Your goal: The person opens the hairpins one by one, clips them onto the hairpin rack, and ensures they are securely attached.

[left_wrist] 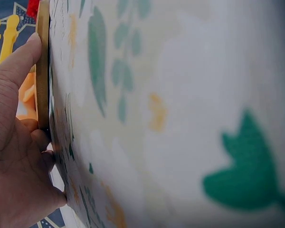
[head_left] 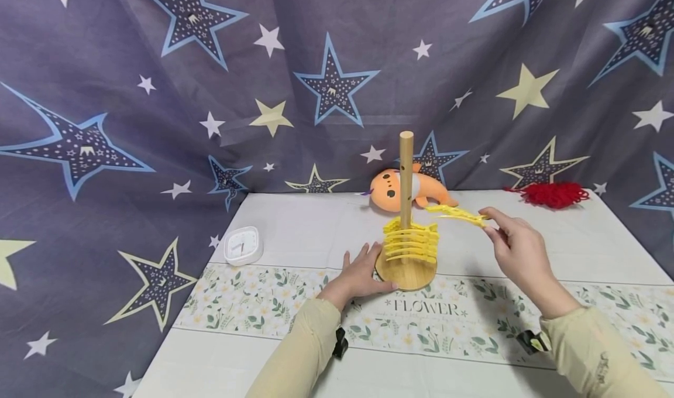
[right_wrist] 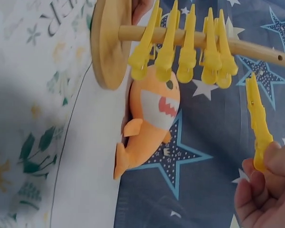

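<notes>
A wooden stand has a round base (head_left: 408, 278) and an upright post (head_left: 406, 175). Several yellow plastic clips (head_left: 418, 246) are stacked one above another on the lower post, jaws around it. My left hand (head_left: 360, 275) rests against the near left rim of the base, fingers spread; its thumb lies along the base edge (left_wrist: 42, 85) in the left wrist view. To the right of the post, my right hand (head_left: 521, 254) pinches another yellow clip (right_wrist: 257, 123) between thumb and fingers. That clip points toward the post, apart from the stack.
An orange plush toy (head_left: 434, 190) lies behind the stand against the star-patterned curtain. Red yarn (head_left: 555, 195) sits at the back right, and a small white clock (head_left: 243, 246) stands on the left. A floral runner (head_left: 253, 298) crosses the white table.
</notes>
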Tool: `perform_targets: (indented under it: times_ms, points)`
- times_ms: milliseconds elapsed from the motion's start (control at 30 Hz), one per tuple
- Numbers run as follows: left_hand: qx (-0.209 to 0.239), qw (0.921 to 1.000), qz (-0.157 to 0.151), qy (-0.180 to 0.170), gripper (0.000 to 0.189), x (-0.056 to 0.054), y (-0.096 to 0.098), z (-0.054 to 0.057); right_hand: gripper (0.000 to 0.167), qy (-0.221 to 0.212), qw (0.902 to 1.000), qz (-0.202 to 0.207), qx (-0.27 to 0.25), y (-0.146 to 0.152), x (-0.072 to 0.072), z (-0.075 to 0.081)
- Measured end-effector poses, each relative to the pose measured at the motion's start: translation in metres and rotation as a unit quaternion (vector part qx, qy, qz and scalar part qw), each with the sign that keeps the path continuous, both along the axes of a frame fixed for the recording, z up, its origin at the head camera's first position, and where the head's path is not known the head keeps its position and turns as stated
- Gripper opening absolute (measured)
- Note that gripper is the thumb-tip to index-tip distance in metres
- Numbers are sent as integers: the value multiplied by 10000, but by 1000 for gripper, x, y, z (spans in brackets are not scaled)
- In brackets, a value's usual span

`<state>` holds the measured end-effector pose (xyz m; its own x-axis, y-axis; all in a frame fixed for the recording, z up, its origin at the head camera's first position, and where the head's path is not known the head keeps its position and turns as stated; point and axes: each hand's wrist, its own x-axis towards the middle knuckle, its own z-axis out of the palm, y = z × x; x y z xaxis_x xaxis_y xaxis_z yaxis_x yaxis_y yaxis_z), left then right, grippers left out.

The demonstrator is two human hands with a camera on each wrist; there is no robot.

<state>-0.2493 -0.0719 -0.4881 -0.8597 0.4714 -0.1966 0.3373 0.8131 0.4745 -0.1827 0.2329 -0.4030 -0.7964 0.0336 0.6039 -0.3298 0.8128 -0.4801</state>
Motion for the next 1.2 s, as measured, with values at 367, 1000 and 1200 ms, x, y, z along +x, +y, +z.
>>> perform_targets:
  times_ms: [367,1000,1200]
  points:
    - [22,10000,26,-25,102,0,0,0,19,213,9995,-24,215,-29,-11,3]
    - [75,10000,-29,-41,101,1,2,-2,23,23,9988,338,361,-66,-24,-5]
    - [-10,10000,-32,-14,102,0,0,-1,35,-281,9970,689,218,-62,-22,-7]
